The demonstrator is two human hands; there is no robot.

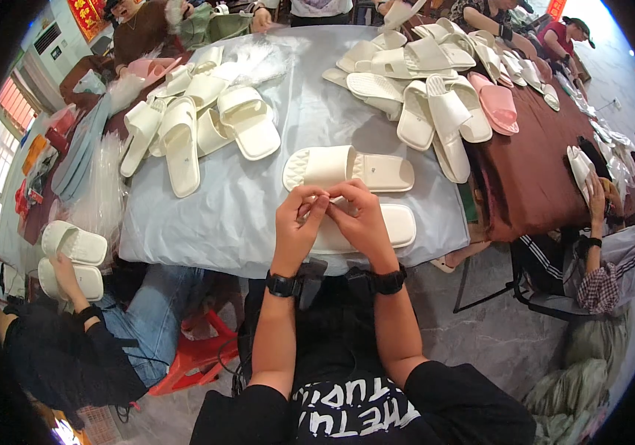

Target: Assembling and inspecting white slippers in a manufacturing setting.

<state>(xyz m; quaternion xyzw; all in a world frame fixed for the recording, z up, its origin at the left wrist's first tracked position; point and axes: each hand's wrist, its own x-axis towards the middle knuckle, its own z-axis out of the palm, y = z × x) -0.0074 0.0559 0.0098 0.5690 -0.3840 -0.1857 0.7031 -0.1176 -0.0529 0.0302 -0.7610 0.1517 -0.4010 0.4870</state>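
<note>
Fingertips pinched and meeting, my left hand (299, 222) and my right hand (362, 222) come together over the near part of the table. Whatever is between the fingertips is too small to make out. Just beyond them lies a cream slide slipper (386, 172) with a wide strap, its quilted end to the left. A second cream slipper (399, 225) lies under and behind my hands, which hide its left part. Both slippers rest flat on the pale grey-blue table cover (258, 222).
Cream slippers lie heaped at the left (250, 126) and right (436, 111), with a pink slipper (495, 104) at the right heap's edge. At left, a co-worker's hand (67, 274) holds a cream pair. A red stool (195, 356) stands below. Other people sit around.
</note>
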